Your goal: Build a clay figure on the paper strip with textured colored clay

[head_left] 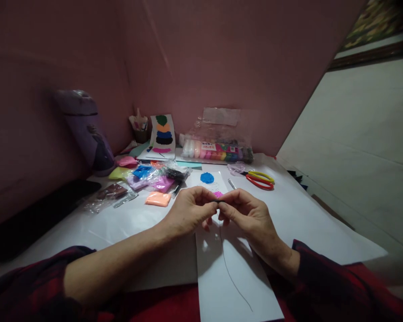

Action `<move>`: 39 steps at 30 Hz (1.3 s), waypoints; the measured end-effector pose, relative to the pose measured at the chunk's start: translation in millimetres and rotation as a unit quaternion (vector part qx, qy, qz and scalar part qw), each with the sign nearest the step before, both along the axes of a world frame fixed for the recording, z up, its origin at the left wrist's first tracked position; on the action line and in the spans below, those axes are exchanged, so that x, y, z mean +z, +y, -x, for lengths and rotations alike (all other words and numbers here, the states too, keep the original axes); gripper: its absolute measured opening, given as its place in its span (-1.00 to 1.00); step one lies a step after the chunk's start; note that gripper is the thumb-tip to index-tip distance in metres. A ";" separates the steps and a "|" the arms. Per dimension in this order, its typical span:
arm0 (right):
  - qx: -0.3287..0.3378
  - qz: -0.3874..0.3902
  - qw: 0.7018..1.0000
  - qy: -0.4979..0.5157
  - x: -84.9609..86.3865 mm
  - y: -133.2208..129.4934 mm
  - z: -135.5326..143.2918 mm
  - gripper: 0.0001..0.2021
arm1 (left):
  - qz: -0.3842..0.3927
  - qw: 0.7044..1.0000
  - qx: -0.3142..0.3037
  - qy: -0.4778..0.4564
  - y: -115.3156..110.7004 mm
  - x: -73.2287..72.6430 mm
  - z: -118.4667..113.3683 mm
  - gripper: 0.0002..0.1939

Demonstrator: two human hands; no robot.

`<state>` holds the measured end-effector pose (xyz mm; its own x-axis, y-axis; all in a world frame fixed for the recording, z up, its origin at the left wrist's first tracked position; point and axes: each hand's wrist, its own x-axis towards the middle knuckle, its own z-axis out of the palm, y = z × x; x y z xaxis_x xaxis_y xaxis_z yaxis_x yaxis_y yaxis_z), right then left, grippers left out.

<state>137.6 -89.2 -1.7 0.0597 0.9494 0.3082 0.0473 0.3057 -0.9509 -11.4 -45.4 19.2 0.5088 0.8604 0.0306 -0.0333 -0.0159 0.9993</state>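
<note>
My left hand (193, 210) and my right hand (251, 217) meet fingertip to fingertip over a long white paper strip (235, 286). Between both thumbs and forefingers is a small dark piece (218, 201), pinched from either side; its full shape is hidden. A thin dark curved line (231, 277) runs down the strip below the hands. Just past the fingertips a pink textured patch (218, 194) shows on the paper, and beyond it lies a round blue patch (207, 178).
Clay packets (157, 198) lie on the left, near a purple bottle (90, 134). Scissors (260, 180) rest at the right. Behind stand a painted card (162, 136) and a bag of colored clay (218, 150). A dark slab (40, 214) lies at the far left.
</note>
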 end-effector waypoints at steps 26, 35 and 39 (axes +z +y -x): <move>0.008 0.061 0.995 0.078 -2.8 2.7 -1.9 -0.73 | 0.070 0.996 0.033 -0.052 1.5 -5.2 1.9 -0.65; 0.004 0.039 0.999 0.035 -3.8 5.3 -0.9 -0.79 | 0.025 0.999 -0.001 -0.022 1.0 -3.2 0.5 -0.84; -0.011 0.027 0.999 0.031 -2.9 2.7 -0.5 -0.85 | 0.026 1.000 -0.005 0.003 1.3 -0.5 0.9 -0.85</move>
